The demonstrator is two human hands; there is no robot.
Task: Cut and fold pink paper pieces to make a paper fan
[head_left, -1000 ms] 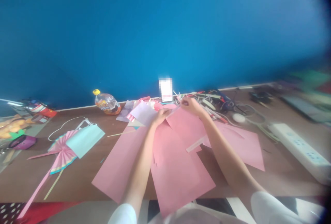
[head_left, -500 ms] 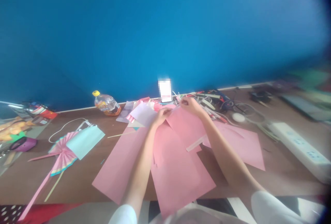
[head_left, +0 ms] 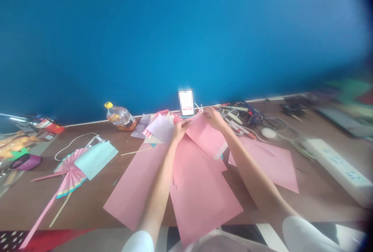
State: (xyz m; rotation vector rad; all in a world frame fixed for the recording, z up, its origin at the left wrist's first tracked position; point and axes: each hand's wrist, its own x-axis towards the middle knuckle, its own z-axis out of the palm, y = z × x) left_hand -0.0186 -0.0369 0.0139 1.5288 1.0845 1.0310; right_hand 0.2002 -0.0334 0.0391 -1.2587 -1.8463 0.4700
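Note:
Both hands reach forward over the brown table and hold a pink sheet of paper (head_left: 206, 136) by its far edge. My left hand (head_left: 180, 129) pinches the far left corner of that sheet. My right hand (head_left: 214, 118) grips the far right part, with its fingers bent around the edge. A pale strip (head_left: 220, 151) runs along the sheet's near right end, which is raised over the other papers. Beneath lies a larger pink sheet (head_left: 201, 205) that hangs past the table's front edge. Another pink sheet (head_left: 131, 190) lies under my left forearm, and a third pink sheet (head_left: 276, 162) is right of my right forearm.
Left stand a drink bottle (head_left: 121, 118) with a yellow cap, a pink paper fan (head_left: 72, 170) and a light-blue sheet (head_left: 97, 159). A lit phone screen (head_left: 186, 104) faces me by the blue wall. Cables (head_left: 276, 126) and a white power strip (head_left: 339, 164) lie right.
The near end of the held pink sheet, with its pale strip, has lifted and shifted away from me. Both hands keep their hold, and the left has moved slightly left.

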